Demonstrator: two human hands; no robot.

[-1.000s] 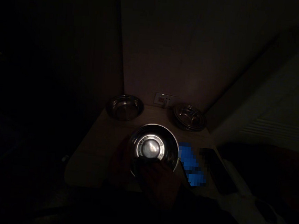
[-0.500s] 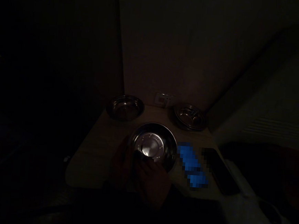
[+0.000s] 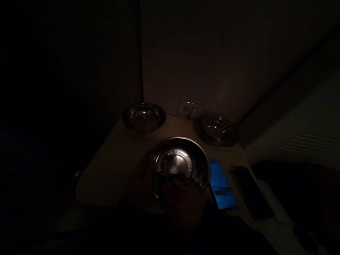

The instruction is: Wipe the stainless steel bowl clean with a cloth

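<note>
We have the right hand (image 3: 185,202) reaching over the near rim of the steel bowl (image 3: 179,163), fingers on a dark, soft-looking item (image 3: 169,175), maybe a cloth; too dim for us to be sure. Left hand (image 3: 140,180) sits against the bowl's left side; both hands are close together at the bowl, but we cannot tell how tightly either one grips. Bowl is at frame centre, tipped slightly, its inner base catching the light. Progress: we'd judge handling of this bowl as under way, not finished; whether the other dishes are done or left, we can't tell. Further out, lit phone (image 3: 223,188), screen pixelated, just right of the bowl; dark slab (image 3: 255,197) beyond it. Second bowl (image 3: 144,118) at the desk's far left, stacked divided plates (image 3: 220,129) far right. Desk (image 3: 111,154) is pale, wood-grained, with a rounded near-left corner. Wall socket (image 3: 186,108) behind, upper middle. Room very dark; left of frame nearly black to us.
</note>
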